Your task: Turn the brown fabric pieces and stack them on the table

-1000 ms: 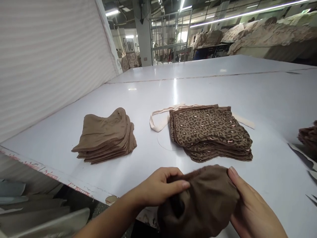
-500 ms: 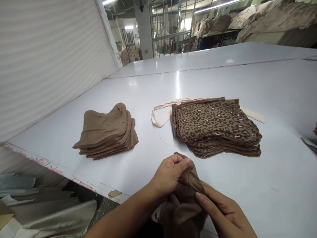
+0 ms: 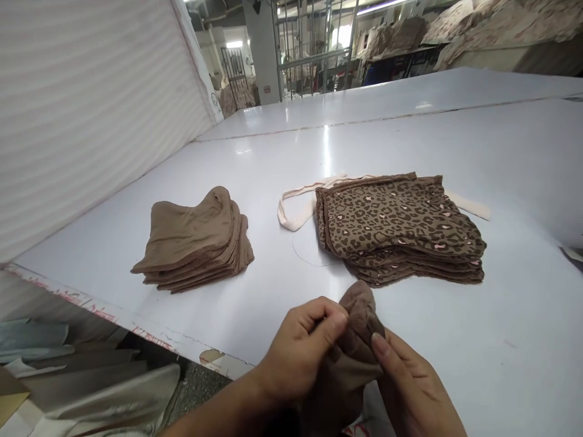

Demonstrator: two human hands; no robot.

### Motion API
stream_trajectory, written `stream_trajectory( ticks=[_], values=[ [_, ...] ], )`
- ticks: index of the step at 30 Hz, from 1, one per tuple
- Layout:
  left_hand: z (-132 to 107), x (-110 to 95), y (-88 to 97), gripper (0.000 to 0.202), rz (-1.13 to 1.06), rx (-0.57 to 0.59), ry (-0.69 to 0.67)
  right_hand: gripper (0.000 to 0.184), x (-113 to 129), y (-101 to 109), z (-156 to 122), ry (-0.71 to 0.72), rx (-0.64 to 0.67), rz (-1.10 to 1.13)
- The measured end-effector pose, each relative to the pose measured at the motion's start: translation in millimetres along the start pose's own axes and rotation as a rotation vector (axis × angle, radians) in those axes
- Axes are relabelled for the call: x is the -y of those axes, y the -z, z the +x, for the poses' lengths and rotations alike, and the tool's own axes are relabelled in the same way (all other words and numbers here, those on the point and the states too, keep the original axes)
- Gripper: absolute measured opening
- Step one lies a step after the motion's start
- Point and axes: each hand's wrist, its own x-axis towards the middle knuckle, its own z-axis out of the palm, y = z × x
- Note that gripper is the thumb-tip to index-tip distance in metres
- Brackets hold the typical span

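Observation:
Both my hands hold one plain brown fabric piece (image 3: 357,315) bunched up near the front edge of the white table (image 3: 387,133). My left hand (image 3: 300,349) pinches its top with thumb and fingers. My right hand (image 3: 410,388) grips it from the right with the thumb on the cloth. Beyond my hands lies a stack of leopard-print fabric pieces (image 3: 396,224). A stack of plain brown fabric pieces (image 3: 195,240) sits to the left.
A cream fabric strip (image 3: 296,212) loops out from under the leopard stack. A white ribbed wall (image 3: 82,103) borders the table on the left. Grey sheets (image 3: 91,394) lie below the table's front edge. Metal racks and piled fabric stand far behind.
The brown piece went from spread between my hands to bunched into a narrow fold. My hands moved closer together. The view tilted down slightly.

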Motion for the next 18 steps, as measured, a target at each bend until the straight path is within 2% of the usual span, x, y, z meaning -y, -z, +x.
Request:
stream_trajectory(
  ticks=[2,4,6,8,10,12,14,16,18],
  values=[
    [4.6,3.2,-2.9,0.031,-0.35,-0.034,0.186,0.023,-3.9,0.8,-0.2,0.007,-0.002,-0.1],
    [8.2,4.8,-4.3,0.036,-0.462,-0.042,0.233,0.024,-5.0,3.2,-1.9,0.006,-0.016,-0.248],
    [10.6,4.5,-3.5,0.039,-0.372,-0.03,0.187,0.023,-1.6,6.5,-4.9,0.115,-0.103,-0.477],
    [11.9,2.6,-1.1,0.042,-0.222,0.022,0.151,0.027,6.2,9.1,-7.5,0.325,-0.212,-0.73],
    [11.9,-0.9,1.4,0.043,-0.097,0.056,0.144,0.032,16.1,9.8,-8.3,0.482,-0.221,-0.881],
    [10.2,-5.4,3.4,0.043,-0.022,0.065,0.132,0.025,25.1,9.0,-7.1,0.46,-0.12,-0.888],
    [6.8,-9.7,5.6,0.036,0.05,0.096,0.127,0.013,31.1,8.3,-4.8,0.336,-0.051,-0.772],
    [2.3,-11.9,8.7,0.035,0.209,0.141,0.092,0.014,34.0,8.8,-3.0,0.236,-0.062,-0.602],
    [-1.4,-10.8,11.9,0.029,0.381,0.114,0.023,0.015,34.2,9.7,-2.2,0.166,-0.128,-0.412]
  ],
)
